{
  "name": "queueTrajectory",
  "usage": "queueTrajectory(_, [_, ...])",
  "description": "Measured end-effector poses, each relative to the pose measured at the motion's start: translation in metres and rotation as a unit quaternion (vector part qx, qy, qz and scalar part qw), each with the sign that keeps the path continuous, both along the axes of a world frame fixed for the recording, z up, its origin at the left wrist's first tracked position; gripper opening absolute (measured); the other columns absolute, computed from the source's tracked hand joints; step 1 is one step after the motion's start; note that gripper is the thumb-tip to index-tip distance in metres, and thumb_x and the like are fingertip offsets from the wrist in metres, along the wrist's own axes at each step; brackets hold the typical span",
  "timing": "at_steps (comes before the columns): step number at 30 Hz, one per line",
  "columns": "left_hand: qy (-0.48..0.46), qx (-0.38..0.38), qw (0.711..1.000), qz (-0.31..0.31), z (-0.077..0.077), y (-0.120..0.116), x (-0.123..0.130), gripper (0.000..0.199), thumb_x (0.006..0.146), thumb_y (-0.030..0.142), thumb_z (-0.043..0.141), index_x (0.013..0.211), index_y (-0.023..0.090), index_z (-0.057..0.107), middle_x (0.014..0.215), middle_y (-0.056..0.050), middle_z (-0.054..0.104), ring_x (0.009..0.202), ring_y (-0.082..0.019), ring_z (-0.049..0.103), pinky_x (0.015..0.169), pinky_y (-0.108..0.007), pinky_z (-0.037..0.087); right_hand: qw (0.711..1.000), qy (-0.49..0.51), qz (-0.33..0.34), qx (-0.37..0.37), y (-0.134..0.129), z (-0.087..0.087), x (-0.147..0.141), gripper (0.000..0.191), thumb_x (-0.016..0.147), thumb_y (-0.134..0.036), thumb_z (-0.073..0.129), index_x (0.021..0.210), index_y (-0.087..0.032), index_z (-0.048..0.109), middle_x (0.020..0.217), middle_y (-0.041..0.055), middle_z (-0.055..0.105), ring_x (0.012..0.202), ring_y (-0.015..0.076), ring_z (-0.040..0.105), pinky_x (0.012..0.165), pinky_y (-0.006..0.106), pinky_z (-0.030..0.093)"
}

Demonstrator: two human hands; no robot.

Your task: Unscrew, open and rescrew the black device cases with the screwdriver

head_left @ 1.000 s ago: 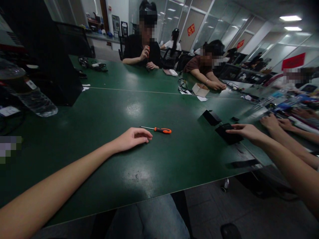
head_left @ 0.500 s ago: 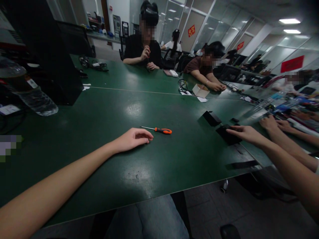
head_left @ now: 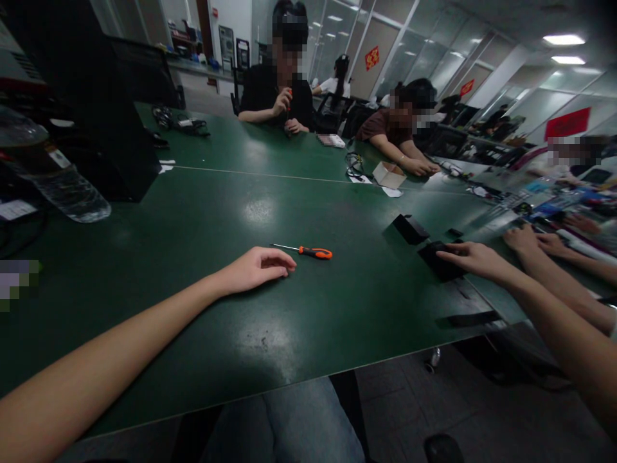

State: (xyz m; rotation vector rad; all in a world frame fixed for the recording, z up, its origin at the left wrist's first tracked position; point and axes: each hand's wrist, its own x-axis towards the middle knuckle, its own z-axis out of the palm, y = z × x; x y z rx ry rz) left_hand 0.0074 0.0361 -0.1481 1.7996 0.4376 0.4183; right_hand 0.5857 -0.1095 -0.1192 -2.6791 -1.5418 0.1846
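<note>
My left hand rests on the green table, fingers loosely curled and thumb apart, holding nothing. Just beyond its fingertips lies a screwdriver with an orange and black handle, its thin metal shaft pointing left. Over on the right, my right hand has its fingers closed at a dark, rounded item in or on a black box; the item blends into the box, so its kind is unclear. Beside that box sits another open black box part, tilted on the table.
A large water bottle lies tilted at left by a black panel. Cables and a small carton are farther back. A neighbour's arms reach in close to my right hand. Other people sit across the table.
Both my hands, the screwdriver and the black boxes keep their places. The view has shifted very slightly.
</note>
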Motion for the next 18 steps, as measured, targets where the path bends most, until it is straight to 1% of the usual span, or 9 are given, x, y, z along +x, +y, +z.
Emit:
queueTrajectory(4, [-0.002,-0.003,1.0,0.002,-0.0011,0.0006,-0.0003,0.022,0.092,0.023,0.065,0.111,0.016,0.072,0.107,-0.008,0.076,0.099,-0.019,0.071,0.096,-0.037,0.054,1.0,0.024,-0.009,-0.007,0.0003,0.0006,0.001,0.062,0.075,-0.067,0.062,0.106,-0.016,0.079,0.09,0.0128,0.078,0.089,0.0378,0.073,0.074,0.043,0.055])
queueTrajectory(8, [0.001,0.001,1.0,0.0,-0.0019,0.0009,-0.0004,0.022,0.092,0.024,0.065,0.112,0.016,0.073,0.107,-0.008,0.076,0.1,-0.02,0.07,0.096,-0.037,0.054,0.999,0.04,-0.024,0.002,-0.0035,-0.0013,0.0003,0.06,0.074,-0.067,0.064,0.103,-0.017,0.079,0.086,0.0123,0.077,0.085,0.0374,0.073,0.076,0.045,0.054])
queueTrajectory(12, [0.0,0.005,1.0,0.0,-0.0017,0.0007,-0.0005,0.022,0.092,0.024,0.065,0.112,0.016,0.073,0.107,-0.008,0.076,0.1,-0.02,0.07,0.095,-0.036,0.054,0.997,0.055,-0.056,0.022,-0.0064,-0.0031,0.0001,0.063,0.072,-0.067,0.067,0.107,-0.015,0.078,0.093,0.0142,0.077,0.088,0.0358,0.072,0.077,0.043,0.055])
queueTrajectory(15, [-0.001,0.01,1.0,-0.003,-0.0011,0.0004,-0.0007,0.022,0.092,0.025,0.065,0.111,0.017,0.073,0.106,-0.008,0.076,0.099,-0.02,0.07,0.095,-0.036,0.054,0.993,0.073,-0.083,0.033,-0.0039,-0.0044,0.0005,0.065,0.07,-0.066,0.069,0.109,-0.014,0.077,0.098,0.0163,0.077,0.088,0.0331,0.072,0.071,0.04,0.056])
queueTrajectory(16, [-0.001,0.01,1.0,-0.003,-0.0008,0.0003,-0.0007,0.022,0.092,0.025,0.065,0.111,0.017,0.073,0.106,-0.008,0.076,0.099,-0.02,0.07,0.094,-0.036,0.054,0.993,0.076,-0.088,0.036,-0.0021,-0.0049,0.0004,0.064,0.069,-0.065,0.07,0.107,-0.014,0.077,0.097,0.0166,0.077,0.085,0.0322,0.072,0.067,0.039,0.056])
queueTrajectory(18, [0.001,0.009,1.0,-0.002,-0.0006,0.0004,-0.0008,0.022,0.092,0.025,0.065,0.111,0.016,0.073,0.106,-0.008,0.076,0.099,-0.02,0.071,0.094,-0.036,0.054,0.993,0.066,-0.088,0.05,0.0024,-0.0052,-0.0004,0.057,0.066,-0.063,0.074,0.097,-0.015,0.078,0.09,0.0149,0.077,0.076,0.03,0.072,0.059,0.037,0.054])
